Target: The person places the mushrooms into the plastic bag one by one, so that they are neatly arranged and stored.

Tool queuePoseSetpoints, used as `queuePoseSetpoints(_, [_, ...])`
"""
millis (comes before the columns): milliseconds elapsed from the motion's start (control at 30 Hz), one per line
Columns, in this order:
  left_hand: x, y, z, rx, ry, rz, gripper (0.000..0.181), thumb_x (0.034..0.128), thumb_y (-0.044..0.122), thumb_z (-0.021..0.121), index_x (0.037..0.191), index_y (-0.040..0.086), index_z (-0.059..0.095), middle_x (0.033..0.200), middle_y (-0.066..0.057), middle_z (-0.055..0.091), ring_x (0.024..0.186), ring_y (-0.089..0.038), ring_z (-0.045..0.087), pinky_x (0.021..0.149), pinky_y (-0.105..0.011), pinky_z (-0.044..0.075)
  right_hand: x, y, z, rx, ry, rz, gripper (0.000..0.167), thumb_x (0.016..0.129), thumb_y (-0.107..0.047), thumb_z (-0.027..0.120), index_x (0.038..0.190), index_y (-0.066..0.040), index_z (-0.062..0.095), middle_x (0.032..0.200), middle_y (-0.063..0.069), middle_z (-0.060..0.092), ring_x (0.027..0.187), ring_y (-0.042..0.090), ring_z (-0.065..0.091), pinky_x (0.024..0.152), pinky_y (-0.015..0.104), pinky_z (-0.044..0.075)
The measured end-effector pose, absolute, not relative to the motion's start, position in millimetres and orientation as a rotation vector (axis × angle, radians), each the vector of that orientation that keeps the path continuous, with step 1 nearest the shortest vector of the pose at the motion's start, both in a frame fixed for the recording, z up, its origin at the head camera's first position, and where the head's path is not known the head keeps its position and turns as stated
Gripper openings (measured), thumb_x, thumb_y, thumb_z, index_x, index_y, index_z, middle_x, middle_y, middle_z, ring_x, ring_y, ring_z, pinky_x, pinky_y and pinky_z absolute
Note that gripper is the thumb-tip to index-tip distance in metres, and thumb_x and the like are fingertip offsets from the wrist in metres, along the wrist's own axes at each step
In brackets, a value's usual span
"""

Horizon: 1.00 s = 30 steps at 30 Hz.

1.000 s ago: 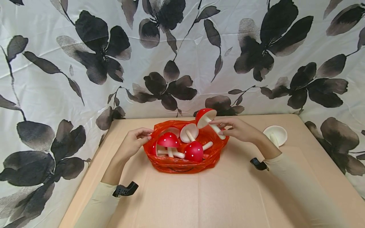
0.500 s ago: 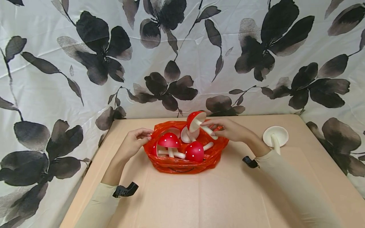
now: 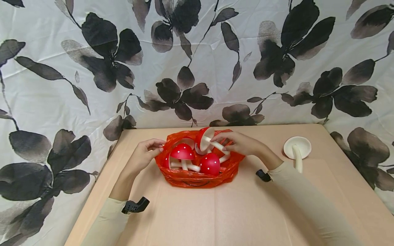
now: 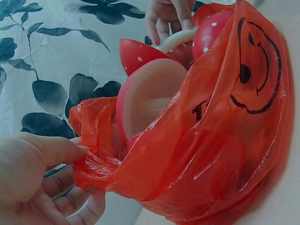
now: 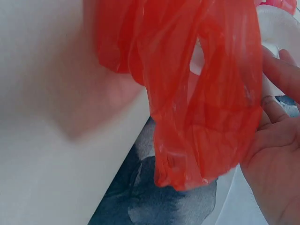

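Note:
A red plastic bag [image 3: 197,182] stands with its mouth wide, holding several toy mushrooms with red, white-dotted caps, such as the upright mushroom [image 3: 182,150] and the tipped mushroom [image 3: 210,164]. My left hand [image 3: 142,155] pinches the bag's left rim between thumb and fingers; the left wrist view shows the bunched plastic [image 4: 96,171] close up. Over the bag's right side, my right hand [image 3: 241,143] grips the stem of another mushroom [image 3: 201,139], its cap tilted left among the others. In the right wrist view the hanging bag [image 5: 206,108] hides most of that mushroom.
A pale mushroom [image 3: 297,149] lies on the wooden table [image 3: 212,218] to the right of the bag, its underside facing up. Behind the table hangs a white cloth [image 3: 221,68] with a dark flower print.
My right hand has moved left and down with the mushroom, from above the bag's right rim into its mouth. My left hand stays on the left rim.

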<state>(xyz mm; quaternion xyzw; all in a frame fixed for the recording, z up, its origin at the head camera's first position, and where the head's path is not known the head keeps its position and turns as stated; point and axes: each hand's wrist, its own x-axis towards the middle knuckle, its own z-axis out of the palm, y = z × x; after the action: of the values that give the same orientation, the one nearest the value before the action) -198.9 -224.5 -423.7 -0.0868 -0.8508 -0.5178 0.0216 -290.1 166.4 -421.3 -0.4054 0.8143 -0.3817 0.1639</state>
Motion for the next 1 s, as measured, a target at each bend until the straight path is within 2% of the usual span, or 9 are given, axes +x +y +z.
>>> queuePoseSetpoints(167, [-199,-225,-424,-0.270,-2.643,-1.592,0.028,0.0984,0.005,0.064,0.126,0.000,0.067,0.112,-0.020,0.068,0.101,-0.030,0.062,0.079,-0.022,0.057,-290,160,-426,-1.172,2.302,-1.068,0.052,0.091,0.003,0.070,0.135,-0.023,0.065,0.133,-0.002,0.063,0.117,0.023,0.057,0.090,0.036,0.057])
queuePoseSetpoints(400, [-199,-224,-425,-0.255,-2.651,-1.591,0.028,0.0982,0.006,0.064,0.125,0.001,0.068,0.112,-0.019,0.068,0.101,-0.031,0.062,0.079,-0.021,0.056,-287,151,-430,-1.187,2.308,-1.014,0.049,0.089,0.003,0.072,0.133,-0.018,0.064,0.129,0.000,0.063,0.116,0.024,0.057,0.089,0.034,0.058])
queuePoseSetpoints(567, [-198,-224,-425,-0.260,-2.649,-1.581,0.029,0.0983,0.005,0.064,0.126,0.000,0.067,0.112,-0.020,0.068,0.101,-0.031,0.062,0.078,-0.020,0.056,-287,147,-433,-1.176,2.359,-0.945,0.045,0.089,0.000,0.074,0.130,-0.016,0.065,0.127,0.002,0.064,0.117,0.024,0.058,0.092,0.037,0.058])
queuePoseSetpoints(767, [-199,-224,-426,-0.264,-2.641,-1.591,0.028,0.0984,0.004,0.064,0.126,0.000,0.068,0.112,-0.020,0.068,0.102,-0.032,0.062,0.079,-0.019,0.056,-287,141,-431,-1.219,2.423,-0.865,0.036,0.091,0.005,0.069,0.121,-0.013,0.069,0.120,0.004,0.068,0.114,0.024,0.060,0.097,0.042,0.055])
queuePoseSetpoints(1000, [-200,-226,-428,-0.252,-2.652,-1.569,0.026,0.0983,0.005,0.064,0.124,0.002,0.069,0.110,-0.018,0.068,0.100,-0.029,0.062,0.080,-0.021,0.057,-287,142,-431,-1.250,2.422,-0.848,0.032,0.092,-0.002,0.071,0.121,-0.014,0.072,0.120,0.000,0.069,0.118,0.023,0.060,0.098,0.043,0.055])
